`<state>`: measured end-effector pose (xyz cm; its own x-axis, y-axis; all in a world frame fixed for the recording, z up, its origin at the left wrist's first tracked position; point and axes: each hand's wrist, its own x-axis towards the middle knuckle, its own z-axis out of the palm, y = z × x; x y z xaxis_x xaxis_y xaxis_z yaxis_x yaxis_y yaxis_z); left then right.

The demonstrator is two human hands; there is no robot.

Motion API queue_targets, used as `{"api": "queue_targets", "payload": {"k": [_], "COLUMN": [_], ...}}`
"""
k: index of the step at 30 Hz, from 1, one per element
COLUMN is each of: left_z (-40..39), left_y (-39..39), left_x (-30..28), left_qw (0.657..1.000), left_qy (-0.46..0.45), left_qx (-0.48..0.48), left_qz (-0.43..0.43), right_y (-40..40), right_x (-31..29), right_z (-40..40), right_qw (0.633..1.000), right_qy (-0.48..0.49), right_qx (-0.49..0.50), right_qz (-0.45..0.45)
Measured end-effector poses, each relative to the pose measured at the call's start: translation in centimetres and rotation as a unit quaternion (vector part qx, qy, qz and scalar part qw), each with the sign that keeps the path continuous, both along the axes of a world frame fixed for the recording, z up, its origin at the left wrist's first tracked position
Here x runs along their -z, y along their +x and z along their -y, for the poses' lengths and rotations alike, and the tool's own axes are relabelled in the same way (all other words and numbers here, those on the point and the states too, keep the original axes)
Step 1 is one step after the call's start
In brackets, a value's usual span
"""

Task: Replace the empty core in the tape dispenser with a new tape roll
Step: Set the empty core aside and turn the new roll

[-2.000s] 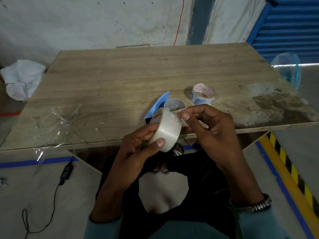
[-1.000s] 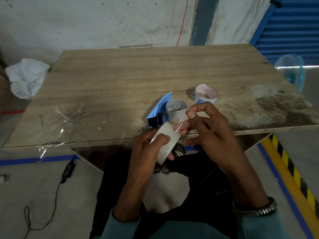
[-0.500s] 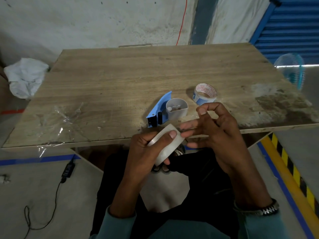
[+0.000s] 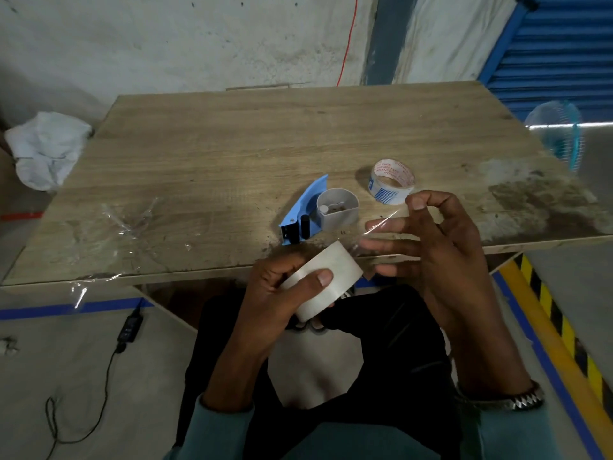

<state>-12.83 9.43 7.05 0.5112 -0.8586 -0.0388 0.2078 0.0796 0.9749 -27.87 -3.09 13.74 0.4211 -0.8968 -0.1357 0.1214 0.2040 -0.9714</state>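
Rough plaster wall (image 4: 166, 44) stands behind a wooden table (image 4: 248, 154), and a thin red wire (image 4: 346, 38) hangs down this wall to the table's far edge. At the right side a blue shutter (image 4: 564, 44) is partly cut off by the frame, and a small fan (image 4: 560, 137) with a light blue guard looks blurred beside the table. The table top is worn and stained grey near its right front corner. On its left front part lies crumpled clear film (image 4: 126, 220), which hangs a little over the edge. A white cloth bundle (image 4: 46, 147) sits off the table's left side. On the floor are blue tape lines (image 4: 66, 308), a yellow and black striped band (image 4: 564, 327), and a black adapter with cable (image 4: 131, 327).

Near the front edge lies the blue tape dispenser (image 4: 305, 207) with its grey round holder (image 4: 338, 210) open on top; what is inside the holder is hard to make out. Just to the right of it lies a printed tape core (image 4: 391, 184) on its side, apart from the dispenser.

In front of the table edge the left hand (image 4: 275, 293) grips the new tape roll (image 4: 325, 280), with fingers curled around it and the thumb pressed on its outer face. The right hand (image 4: 441, 247) is just beside the roll with fingers spread; its thumb and first finger pinch a clear tape strip (image 4: 381, 224), which is thin and hard to follow. A metal watch (image 4: 510, 401) is on the right wrist.
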Motion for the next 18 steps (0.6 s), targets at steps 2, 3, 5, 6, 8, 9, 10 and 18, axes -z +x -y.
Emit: {"api": "queue_targets", "payload": {"k": [2, 3, 5, 6, 8, 9, 10, 18], "left_z": [0.0, 0.1, 0.3, 0.4, 0.6, 0.6, 0.6, 0.5], "left_y": [0.2, 0.3, 0.4, 0.4, 0.4, 0.4, 0.4, 1.2], "left_x": [0.2, 0.4, 0.6, 0.6, 0.7, 0.6, 0.6, 0.7], "left_qw": [1.0, 1.0, 0.999, 0.999, 0.998, 0.998, 0.997, 0.989], "left_qy": [0.001, 0.001, -0.005, -0.009, -0.018, -0.021, -0.023, -0.072], "left_qx": [0.012, 0.018, 0.033, 0.041, 0.055, 0.063, 0.068, 0.001], "left_qz": [-0.011, -0.013, -0.019, -0.019, -0.01, -0.009, -0.012, -0.13], "right_y": [-0.4, -0.5, -0.6, -0.6, -0.6, -0.6, -0.7, -1.8], "right_x": [-0.1, -0.1, -0.3, -0.4, -0.5, -0.5, -0.4, -0.5], "right_z": [0.4, 0.5, 0.6, 0.7, 0.7, 0.8, 0.8, 1.4], "right_qw": [1.0, 1.0, 1.0, 1.0, 1.0, 0.999, 0.999, 0.998], "right_qy": [-0.003, -0.008, -0.018, -0.02, -0.026, -0.031, -0.037, -0.039], "right_qx": [0.018, 0.021, 0.016, 0.011, 0.002, -0.002, -0.004, 0.039], "right_qz": [0.007, 0.008, 0.008, 0.009, 0.013, 0.013, 0.011, 0.038]}}
